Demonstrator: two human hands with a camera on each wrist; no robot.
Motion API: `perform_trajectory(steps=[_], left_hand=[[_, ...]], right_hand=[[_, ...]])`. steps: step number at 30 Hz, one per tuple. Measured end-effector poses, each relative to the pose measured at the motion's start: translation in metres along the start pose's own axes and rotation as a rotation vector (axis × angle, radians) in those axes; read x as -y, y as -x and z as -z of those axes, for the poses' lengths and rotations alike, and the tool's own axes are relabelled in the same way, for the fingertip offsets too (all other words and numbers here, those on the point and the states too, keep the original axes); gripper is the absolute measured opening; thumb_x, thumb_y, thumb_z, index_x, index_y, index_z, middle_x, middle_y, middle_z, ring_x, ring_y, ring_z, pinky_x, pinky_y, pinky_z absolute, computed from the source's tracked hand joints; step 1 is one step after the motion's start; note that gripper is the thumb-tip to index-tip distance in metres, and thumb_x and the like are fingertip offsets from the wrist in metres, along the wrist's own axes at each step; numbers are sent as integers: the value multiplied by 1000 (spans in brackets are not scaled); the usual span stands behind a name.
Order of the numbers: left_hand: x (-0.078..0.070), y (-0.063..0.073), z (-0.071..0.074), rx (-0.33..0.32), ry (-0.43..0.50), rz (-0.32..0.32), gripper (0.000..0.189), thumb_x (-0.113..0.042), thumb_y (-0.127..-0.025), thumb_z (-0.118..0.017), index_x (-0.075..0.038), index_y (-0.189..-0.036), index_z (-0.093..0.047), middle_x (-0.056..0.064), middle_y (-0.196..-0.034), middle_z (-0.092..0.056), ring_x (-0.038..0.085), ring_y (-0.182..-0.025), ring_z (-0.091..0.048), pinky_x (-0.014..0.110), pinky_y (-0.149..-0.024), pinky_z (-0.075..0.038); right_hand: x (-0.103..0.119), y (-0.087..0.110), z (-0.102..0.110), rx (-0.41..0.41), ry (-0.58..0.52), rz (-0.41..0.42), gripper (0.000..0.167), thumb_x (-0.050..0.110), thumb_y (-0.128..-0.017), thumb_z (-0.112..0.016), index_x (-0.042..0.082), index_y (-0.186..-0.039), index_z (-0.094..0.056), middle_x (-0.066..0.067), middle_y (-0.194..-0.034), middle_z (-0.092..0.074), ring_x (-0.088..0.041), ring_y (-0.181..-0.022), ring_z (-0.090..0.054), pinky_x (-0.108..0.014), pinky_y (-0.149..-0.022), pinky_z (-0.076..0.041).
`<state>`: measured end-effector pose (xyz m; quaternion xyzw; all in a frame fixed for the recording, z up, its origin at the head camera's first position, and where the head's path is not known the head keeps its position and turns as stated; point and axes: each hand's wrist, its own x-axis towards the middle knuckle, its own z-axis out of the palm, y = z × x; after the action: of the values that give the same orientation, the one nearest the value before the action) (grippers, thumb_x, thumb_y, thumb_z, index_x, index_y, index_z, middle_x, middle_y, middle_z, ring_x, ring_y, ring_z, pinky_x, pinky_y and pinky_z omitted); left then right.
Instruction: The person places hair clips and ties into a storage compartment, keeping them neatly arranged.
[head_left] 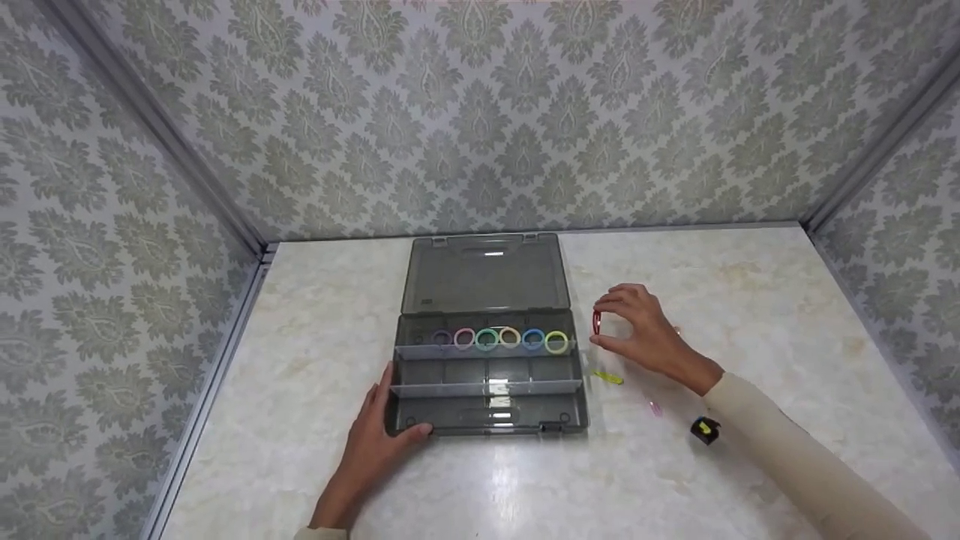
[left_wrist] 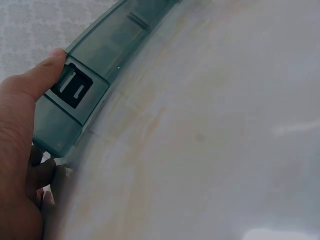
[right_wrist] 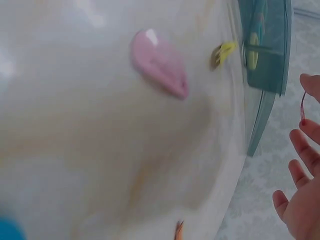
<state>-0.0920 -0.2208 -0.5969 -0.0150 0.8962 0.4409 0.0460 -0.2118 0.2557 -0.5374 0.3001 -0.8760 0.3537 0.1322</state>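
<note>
A grey see-through divider box [head_left: 450,371] lies on the table with its lid [head_left: 484,277] folded back. My left hand [head_left: 369,435] grips its front left corner, the thumb [left_wrist: 47,75] over the front wall by a dark latch [left_wrist: 74,86] and the other fingers along the left side. My right hand [head_left: 643,326] is raised just right of the box and pinches a thin red snap hair clip [head_left: 597,322] between thumb and fingertip. Several coloured hair ties [head_left: 487,340] stand in a row in the back compartment. The middle and front compartments show nothing inside.
Right of the box lie a yellow hair clip [head_left: 608,377] and a pink snap clip [right_wrist: 160,62]. A small black item with yellow on it [head_left: 705,430] sits beside the right forearm. An orange clip [right_wrist: 179,231] lies farther off. Patterned walls [head_left: 480,112] enclose the table.
</note>
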Motion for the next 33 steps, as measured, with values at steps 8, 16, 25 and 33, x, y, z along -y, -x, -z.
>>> perform_trajectory(steps=[8,16,25,33], left_hand=[[3,2,-2,-5,-1,-12,121,-62,-89,-88,-29,-179,-15,25,-179,-25,52,-165,-21,72,-128,-26],[3,1,-2,-4,3,12,123,-65,-87,-88,-29,-179,-15,22,-181,-23,50,-167,-17,71,-129,-24],[3,2,-2,-11,22,-25,119,-63,-89,-87,-35,-179,-13,22,-181,-21,49,-167,-14,75,-127,-23],[7,5,-1,-18,28,-34,118,-62,-89,-87,-36,-179,-14,21,-181,-22,48,-167,-15,76,-126,-24]], right_hand=[[22,-25,-23,15,26,65,43,17,-86,-98,6,-124,-81,-13,-127,-71,-39,-130,-54,-69,-106,-38],[43,-47,-41,95,46,92,41,23,-90,-95,4,-123,-80,-12,-127,-69,-37,-128,-54,-69,-111,-38],[61,-64,-67,160,76,161,45,25,-90,-95,2,-126,-78,-12,-125,-69,-35,-125,-57,-67,-109,-43],[77,-76,-83,232,70,171,46,29,-94,-93,1,-128,-77,-11,-128,-68,-34,-129,-56,-63,-110,-46]])
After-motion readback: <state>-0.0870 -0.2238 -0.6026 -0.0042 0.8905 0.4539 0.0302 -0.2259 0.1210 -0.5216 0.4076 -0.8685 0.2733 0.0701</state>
